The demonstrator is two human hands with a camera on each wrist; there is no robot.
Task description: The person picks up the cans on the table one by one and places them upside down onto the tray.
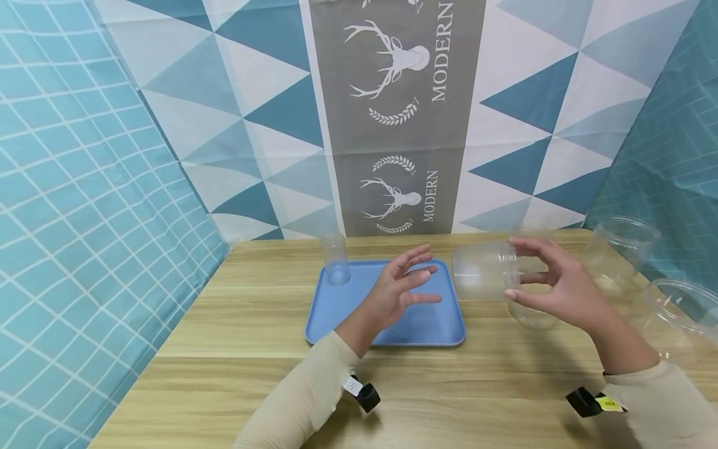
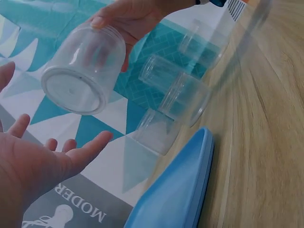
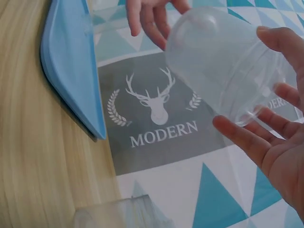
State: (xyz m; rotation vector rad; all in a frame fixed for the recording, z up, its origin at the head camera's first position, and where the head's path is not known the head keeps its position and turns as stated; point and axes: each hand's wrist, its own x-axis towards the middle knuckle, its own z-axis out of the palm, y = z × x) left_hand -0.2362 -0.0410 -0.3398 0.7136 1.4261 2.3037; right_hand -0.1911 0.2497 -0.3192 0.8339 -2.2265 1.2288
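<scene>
My right hand [image 1: 561, 280] grips a clear plastic jar [image 1: 483, 272] by its threaded rim, holding it sideways above the table with its base toward the left. In the left wrist view the round base of the jar [image 2: 73, 91] faces the camera. My left hand [image 1: 395, 287] hovers over a blue tray [image 1: 381, 333], fingers spread and bare of any object, a short gap from the jar. A slim clear jar [image 1: 335, 259] stands upright at the tray's back left corner. The right wrist view shows the fingers [image 3: 242, 137] of my right hand around the rim.
Several clear jars stand on the right side of the wooden table [image 1: 235, 386]: a tall one [image 1: 533, 315] behind my right hand, a wide one [image 1: 619, 249] farther back and another [image 1: 681, 312] near the right edge. A patterned cloth [image 1: 392, 125] hangs behind the table.
</scene>
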